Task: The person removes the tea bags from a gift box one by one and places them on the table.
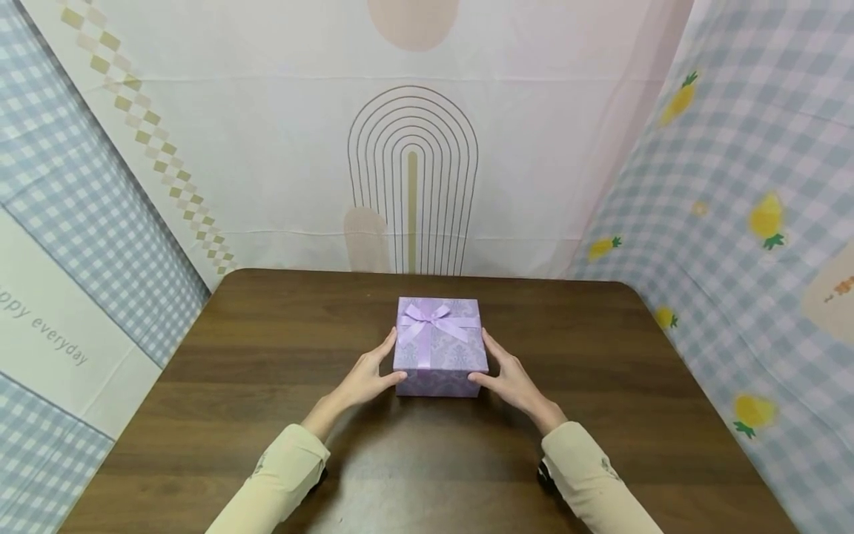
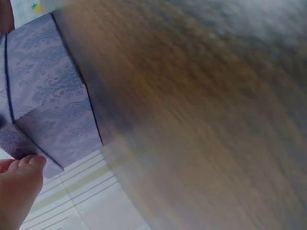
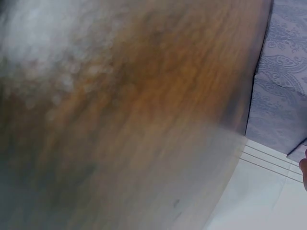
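A square lilac gift box point(image 1: 443, 352) with a damask pattern stands on the brown table, its lid on. A pale purple ribbon bow point(image 1: 429, 315) sits on the lid. My left hand point(image 1: 368, 377) holds the box's left side, thumb at the front corner and fingers along the side. On the opposite side my right hand point(image 1: 512, 380) holds it the same way. In the left wrist view, fingers point(image 2: 33, 165) touch the lid's edge beside the patterned box wall point(image 2: 57, 96). Only a sliver of fingertips point(image 3: 303, 167) shows in the right wrist view.
The wooden table point(image 1: 267, 334) has rounded far corners. Behind it hangs a pale cloth point(image 1: 280, 148) with line arches. Checked cloths hang at the left point(image 1: 133, 208) and at the right point(image 1: 707, 259), close to the table's edges.
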`<state>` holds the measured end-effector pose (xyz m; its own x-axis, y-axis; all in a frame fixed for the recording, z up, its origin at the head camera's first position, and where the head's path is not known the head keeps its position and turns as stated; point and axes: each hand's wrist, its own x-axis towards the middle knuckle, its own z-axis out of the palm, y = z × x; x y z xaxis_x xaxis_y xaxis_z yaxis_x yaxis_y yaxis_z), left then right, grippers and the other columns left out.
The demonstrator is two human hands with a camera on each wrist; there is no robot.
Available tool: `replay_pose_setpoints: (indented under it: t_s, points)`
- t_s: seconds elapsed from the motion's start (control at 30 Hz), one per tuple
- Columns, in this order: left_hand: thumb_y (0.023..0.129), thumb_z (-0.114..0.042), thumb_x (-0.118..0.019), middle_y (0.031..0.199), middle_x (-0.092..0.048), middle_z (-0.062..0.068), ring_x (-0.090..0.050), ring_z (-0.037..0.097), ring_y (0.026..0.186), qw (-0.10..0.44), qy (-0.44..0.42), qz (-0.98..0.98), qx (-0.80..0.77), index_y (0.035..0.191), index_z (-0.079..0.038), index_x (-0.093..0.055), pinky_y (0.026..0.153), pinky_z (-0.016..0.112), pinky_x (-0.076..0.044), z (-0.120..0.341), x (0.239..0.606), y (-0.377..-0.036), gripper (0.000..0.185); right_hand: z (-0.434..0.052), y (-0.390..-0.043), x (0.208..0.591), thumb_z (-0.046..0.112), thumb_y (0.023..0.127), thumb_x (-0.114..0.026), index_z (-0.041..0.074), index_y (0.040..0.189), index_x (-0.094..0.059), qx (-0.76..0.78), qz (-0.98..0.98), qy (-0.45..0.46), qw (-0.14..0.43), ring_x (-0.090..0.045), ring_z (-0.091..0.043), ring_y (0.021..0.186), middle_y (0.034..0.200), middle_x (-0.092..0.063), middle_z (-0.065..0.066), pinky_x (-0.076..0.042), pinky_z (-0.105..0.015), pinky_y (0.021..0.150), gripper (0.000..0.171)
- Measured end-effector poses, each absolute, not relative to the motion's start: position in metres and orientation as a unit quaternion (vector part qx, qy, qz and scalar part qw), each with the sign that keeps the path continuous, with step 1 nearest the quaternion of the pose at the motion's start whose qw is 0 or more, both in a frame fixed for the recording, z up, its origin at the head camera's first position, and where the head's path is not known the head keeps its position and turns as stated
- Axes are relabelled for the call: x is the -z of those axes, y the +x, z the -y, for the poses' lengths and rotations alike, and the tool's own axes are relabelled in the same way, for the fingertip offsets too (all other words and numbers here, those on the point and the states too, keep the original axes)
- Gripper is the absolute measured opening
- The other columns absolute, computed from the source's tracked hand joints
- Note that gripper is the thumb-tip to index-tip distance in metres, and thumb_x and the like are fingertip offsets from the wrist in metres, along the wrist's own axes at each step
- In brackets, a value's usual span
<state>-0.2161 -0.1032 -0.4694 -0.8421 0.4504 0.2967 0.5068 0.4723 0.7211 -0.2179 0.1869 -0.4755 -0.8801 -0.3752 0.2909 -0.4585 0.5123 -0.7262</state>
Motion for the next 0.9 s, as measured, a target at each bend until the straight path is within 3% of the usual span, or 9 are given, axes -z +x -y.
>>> replay_pose_setpoints:
  t_s: [0.67, 0.9]
  points:
    - [0.081, -0.009, -0.067, 0.142, -0.024, 0.028, -0.030, 0.038, 0.128, 0.057, -0.286, 0.850, 0.439, 0.138, 0.012, -0.023, 0.105, 0.047, -0.025, 0.103, 0.452, -0.214, 0.076, -0.186, -0.219, 0.458, 0.016, 0.076, -0.073, -0.004, 0.142, -0.023, -0.434, 0.867, 0.236, 0.065, -0.026, -0.037, 0.132, 0.145, -0.024, -0.023, -0.024, -0.050, 0.105, 0.086]
    - [0.082, -0.011, -0.067, 0.145, -0.020, 0.023, -0.028, 0.036, 0.130, 0.056, -0.286, 0.848, 0.443, 0.141, 0.008, -0.020, 0.105, 0.046, -0.025, 0.116, 0.436, -0.214, 0.078, -0.173, -0.219, 0.439, 0.018, 0.074, -0.075, -0.003, 0.143, -0.021, -0.420, 0.866, 0.255, 0.093, -0.027, -0.034, 0.132, 0.146, -0.024, -0.021, -0.025, -0.048, 0.105, 0.089]
